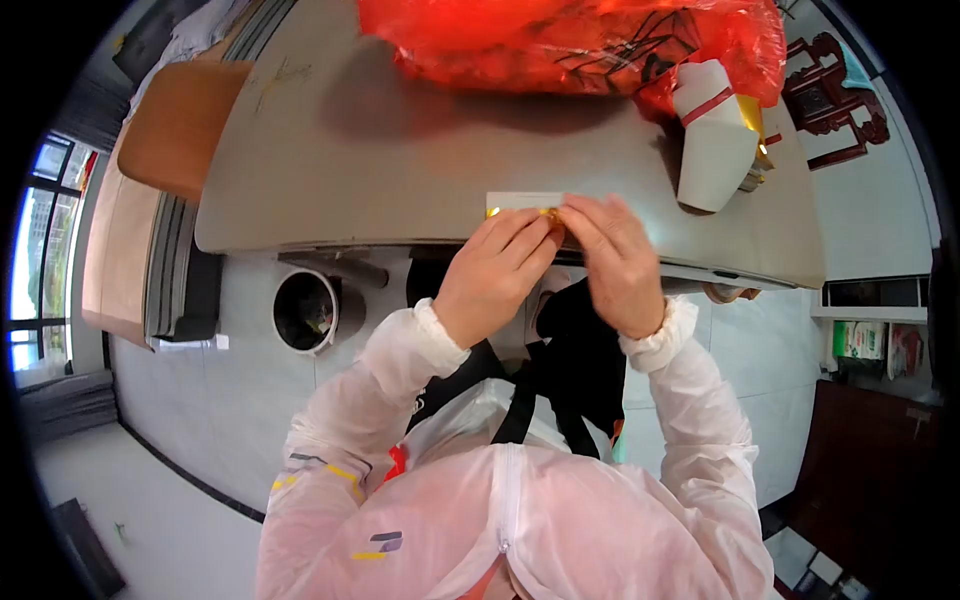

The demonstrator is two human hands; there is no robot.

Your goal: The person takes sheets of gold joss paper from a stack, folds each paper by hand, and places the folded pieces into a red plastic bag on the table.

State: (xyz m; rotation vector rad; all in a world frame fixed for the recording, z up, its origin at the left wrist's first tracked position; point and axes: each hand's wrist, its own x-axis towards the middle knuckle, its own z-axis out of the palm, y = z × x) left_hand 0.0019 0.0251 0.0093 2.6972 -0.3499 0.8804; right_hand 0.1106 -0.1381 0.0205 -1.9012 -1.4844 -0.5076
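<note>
Both my hands meet at the near edge of a grey-brown table (430, 190). Bent fingers of my left hand (497, 275) press on a small flat white piece with a shiny gold strip (525, 199), which lies at the table's edge. My right hand (618, 265), slightly blurred, pinches at the gold strip's right end, its fingertips against those of my left hand. What exactly sits between the fingertips is partly hidden. To the right stands a stack of white card pieces (716, 150) with a red band, gold pieces beside it.
A large red plastic bag (560, 50) with dark contents covers the table's far side. A brown seat (180, 130) adjoins the table's left end. Below the edge, a waste bin (306, 312) stands on the tiled floor. A carved wooden chair (835, 105) is at far right.
</note>
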